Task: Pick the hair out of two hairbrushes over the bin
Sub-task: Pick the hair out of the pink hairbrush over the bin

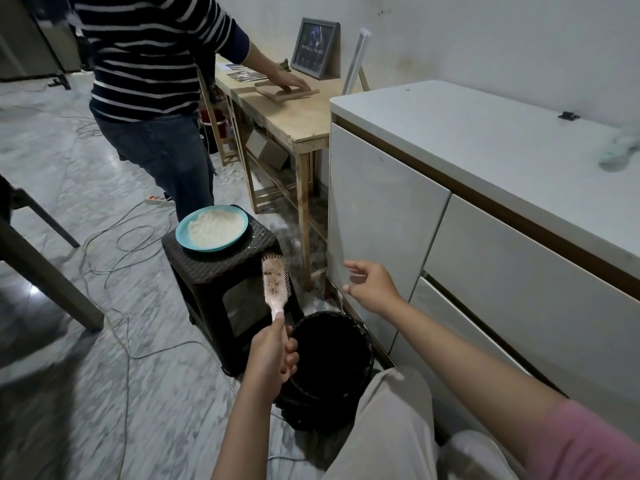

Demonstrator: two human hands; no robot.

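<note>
Above the black bin (332,362) on the marble floor (69,188), the person's left hand (273,355) holds a pink hairbrush (275,284) upright by its handle, the grip clenched around the lower end. The brush head points up and away, its bristles matted with brownish hair, and it sits over the near edge of a dark woven stool (221,271) rather than directly over the bin's mouth. The right hand (372,287) is raised to the right of the brush and apart from it, its grip released, fingers loosely spread and holding nothing. It hovers in front of a white cabinet (450,237). A teal plate (212,228) heaped with something white and grainy rests on top of the stool. The bin stands just beside the stool, between it and the cabinet, close to the person's beige trouser knee (398,410). Behind the stool a second person in a striped top (149,53) stands with one hand on a flat brown object lying on a wooden desk (291,112), where a framed picture (314,48) leans against the wall. Cables trail across the floor.
</note>
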